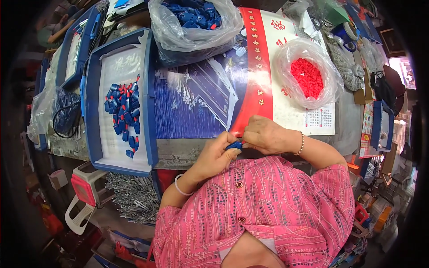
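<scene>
My left hand (216,155) and my right hand (264,135) meet at the near table edge, both pinching one small blue plastic part (234,145) between their fingertips. A clear bag of small red plastic pieces (306,77) lies on the table just beyond my right hand. To the left, a blue tray (93,111) lined with white paper holds a heap of blue parts with red tips (124,111). At the back stands a clear bag of blue parts (193,22).
A printed poster with a red band (257,67) covers the tabletop. More blue trays (67,49) stand at the far left. A pile of metal pins (134,196) and a pink and white stool (85,190) sit below the table on the left.
</scene>
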Action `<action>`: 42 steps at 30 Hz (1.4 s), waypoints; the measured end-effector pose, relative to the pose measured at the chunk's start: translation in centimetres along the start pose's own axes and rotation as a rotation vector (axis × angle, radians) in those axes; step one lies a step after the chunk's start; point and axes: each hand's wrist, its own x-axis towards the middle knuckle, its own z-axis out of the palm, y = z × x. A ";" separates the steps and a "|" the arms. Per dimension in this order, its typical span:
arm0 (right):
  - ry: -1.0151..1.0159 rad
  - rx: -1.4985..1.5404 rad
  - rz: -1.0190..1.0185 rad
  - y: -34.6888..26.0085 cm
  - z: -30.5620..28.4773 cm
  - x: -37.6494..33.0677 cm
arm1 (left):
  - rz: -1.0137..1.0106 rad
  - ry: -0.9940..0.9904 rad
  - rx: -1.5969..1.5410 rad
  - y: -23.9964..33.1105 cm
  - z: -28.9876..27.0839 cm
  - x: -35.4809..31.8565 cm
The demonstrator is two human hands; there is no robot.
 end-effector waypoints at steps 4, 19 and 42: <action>0.002 0.234 0.290 0.1 1.4 -0.5 | 0.515 0.323 0.710 -0.5 0.9 0.6; 0.142 1.100 0.821 -0.1 1.0 0.2 | 0.233 0.424 -0.009 1.4 -1.3 -1.5; 0.171 0.157 0.337 -1.7 -5.1 2.0 | 0.575 0.836 0.684 3.8 -3.5 -4.1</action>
